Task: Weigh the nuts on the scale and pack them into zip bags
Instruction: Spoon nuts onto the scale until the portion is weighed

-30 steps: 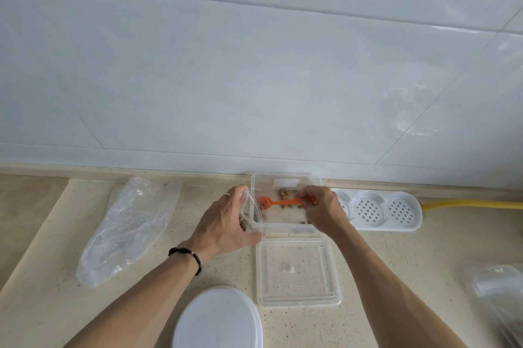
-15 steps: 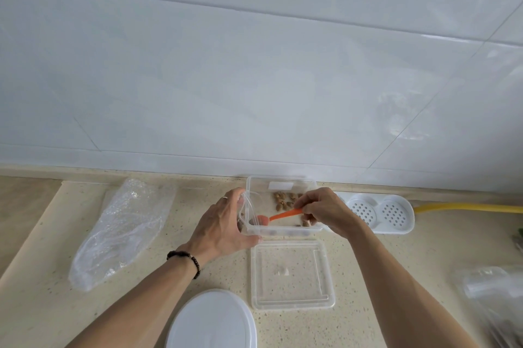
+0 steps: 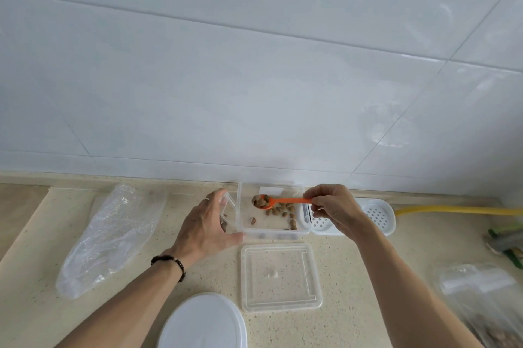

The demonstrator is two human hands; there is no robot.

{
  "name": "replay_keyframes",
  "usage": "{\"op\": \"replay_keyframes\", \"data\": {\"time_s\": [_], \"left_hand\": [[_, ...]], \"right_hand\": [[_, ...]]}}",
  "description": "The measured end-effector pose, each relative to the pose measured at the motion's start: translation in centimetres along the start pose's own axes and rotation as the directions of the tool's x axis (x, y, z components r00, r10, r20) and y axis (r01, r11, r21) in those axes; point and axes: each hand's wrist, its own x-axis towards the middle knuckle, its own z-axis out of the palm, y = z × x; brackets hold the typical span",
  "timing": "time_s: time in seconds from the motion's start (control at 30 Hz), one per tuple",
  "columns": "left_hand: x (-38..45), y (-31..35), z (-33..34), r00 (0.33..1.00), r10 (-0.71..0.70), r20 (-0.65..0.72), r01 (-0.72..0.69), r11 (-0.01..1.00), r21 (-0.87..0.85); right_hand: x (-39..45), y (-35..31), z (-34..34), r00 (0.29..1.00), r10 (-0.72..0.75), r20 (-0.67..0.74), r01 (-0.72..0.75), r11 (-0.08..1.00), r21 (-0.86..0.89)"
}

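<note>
A clear plastic box (image 3: 246,230) stands against the wall with brown nuts (image 3: 283,210) scattered on its floor. My right hand (image 3: 329,207) pinches the handle of an orange spoon (image 3: 283,201); its bowl is heaped with nuts and lifted over the box. Left of the box, my left hand (image 3: 208,227) holds a small clear zip bag (image 3: 227,213) open and upright; a few nuts show inside it. The white oval scale (image 3: 202,323) lies at the bottom edge, nothing on it.
The box's clear lid (image 3: 280,277) lies flat in front of it. A crumpled plastic bag (image 3: 113,234) lies at the left. A white perforated holder (image 3: 377,217) and a yellow hose (image 3: 452,209) sit at the right. Filled zip bags (image 3: 486,308) are at the lower right.
The spoon has risen from the box floor with a load of nuts, its handle now level. My left hand still holds the bag beside the box.
</note>
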Motion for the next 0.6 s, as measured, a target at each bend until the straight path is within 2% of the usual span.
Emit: {"op": "replay_keyframes", "data": {"time_s": [0.1,0.17,0.27,0.33,0.47,0.53,0.6], "left_hand": [[0.3,0.8,-0.1,1.0,-0.001,-0.011,0.001,1.0,-0.004],[0.5,1.6,0.0,1.0,0.002,-0.002,-0.002,0.999,-0.033],[0.9,2.7,0.1,1.0,0.006,0.008,-0.005,0.996,-0.09],[1.1,3.0,0.1,1.0,0.015,0.003,-0.014,0.995,-0.095],[1.0,2.9,0.2,1.0,0.011,-0.006,-0.011,0.995,-0.103],[0.9,2.9,0.3,1.0,0.01,0.002,-0.01,0.994,-0.11],[0.9,2.7,0.4,1.0,0.012,0.012,-0.011,0.993,-0.118]], "right_hand": [[-1.2,-2.1,-0.2,0.996,-0.085,-0.021,0.082,0.993,-0.088],[-2.1,-3.4,0.3,0.987,-0.157,-0.017,0.15,0.964,-0.218],[-3.4,-4.9,1.8,0.96,-0.274,0.062,0.273,0.857,-0.438],[-4.0,-5.4,2.4,0.924,-0.368,0.102,0.364,0.768,-0.527],[-4.5,-5.1,2.2,0.863,-0.497,0.089,0.441,0.657,-0.611],[-4.6,-4.6,2.1,0.86,-0.503,0.081,0.444,0.66,-0.606],[-4.7,-4.3,1.9,0.858,-0.514,0.015,0.431,0.704,-0.564]]}}
